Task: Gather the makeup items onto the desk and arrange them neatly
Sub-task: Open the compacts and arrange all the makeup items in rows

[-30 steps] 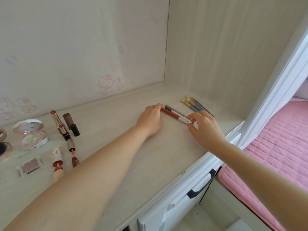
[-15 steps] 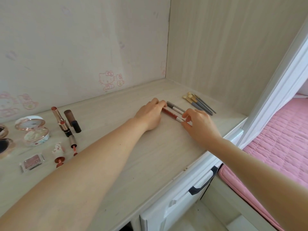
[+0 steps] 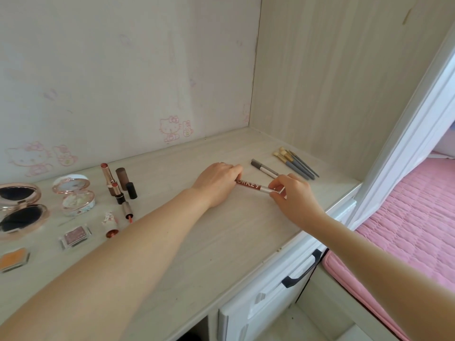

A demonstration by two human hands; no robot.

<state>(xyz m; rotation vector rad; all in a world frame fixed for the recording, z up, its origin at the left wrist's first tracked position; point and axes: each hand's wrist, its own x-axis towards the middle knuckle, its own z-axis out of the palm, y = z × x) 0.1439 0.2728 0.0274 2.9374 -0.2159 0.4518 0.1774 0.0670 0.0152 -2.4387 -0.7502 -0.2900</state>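
Our left hand (image 3: 218, 183) curls its fingers round one end of the red pencil (image 3: 248, 185). Our right hand (image 3: 293, 196) pinches its silver end, mid-way along the pale wood-grain desk (image 3: 197, 247). The pencil's white letters read "…RKEY". The grey pencil (image 3: 264, 169) lies at one o'clock and the pink bed (image 3: 406, 217) at three.

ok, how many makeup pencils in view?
2. The red-brown pencil is held at its ends by the left hand and right hand; the grey-and-white pencil lies on the desk behind it. The hands might hide more.
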